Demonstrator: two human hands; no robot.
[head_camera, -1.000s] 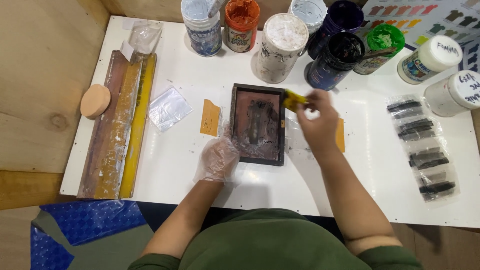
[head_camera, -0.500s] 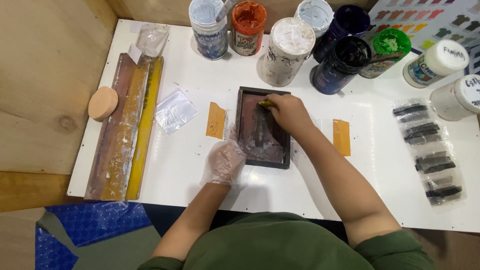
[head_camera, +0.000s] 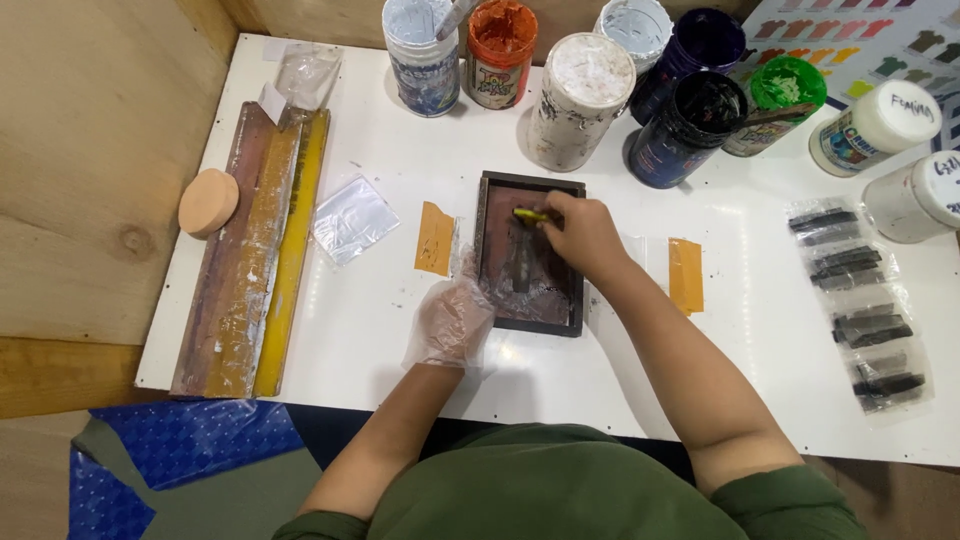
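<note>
since a second ago the right hand (head_camera: 582, 232) has come back from the paint jars and now sits over the small dark screen frame (head_camera: 530, 253), fingers closed on a little yellow tool (head_camera: 530, 215) pressed to the mesh near the top edge. left hand (head_camera: 452, 320), in a clear plastic glove, rests flat and spread on the frame's lower left corner. frame lies mid white desk (head_camera: 380, 310), between two orange tape strips (head_camera: 435, 238), below the paint jars (head_camera: 580, 100).
</note>
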